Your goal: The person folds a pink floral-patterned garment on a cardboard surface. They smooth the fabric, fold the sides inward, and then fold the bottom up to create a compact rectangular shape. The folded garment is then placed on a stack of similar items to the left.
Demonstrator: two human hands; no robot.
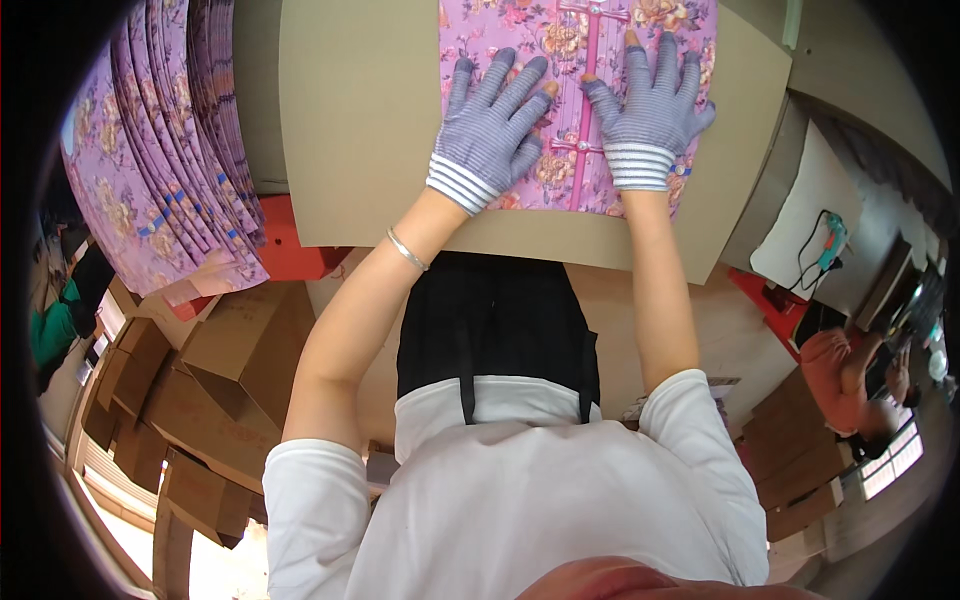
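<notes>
A purple sheet printed with flowers (500, 25) lies on a large plain khaki board (360, 120) at the top middle. Down its centre runs a pink strip with knot-like fastenings printed or attached; I cannot tell which. My left hand (485, 130), in a grey striped glove, rests flat over the sheet's left part, fingers spread. Flat on its right part lies my right hand (655, 115), gloved the same way, fingers apart. Some fingertips poke bare out of the gloves. The sheet's far edge is cut off by the frame.
At the left stands a fanned stack of similar purple flowered sheets (130, 150), with a red surface (295, 240) beside it. Cardboard boxes (245, 345) are lower left. To the right, a teal corded tool (833, 235) lies on a white panel (800, 220); another person (835, 370) is beyond.
</notes>
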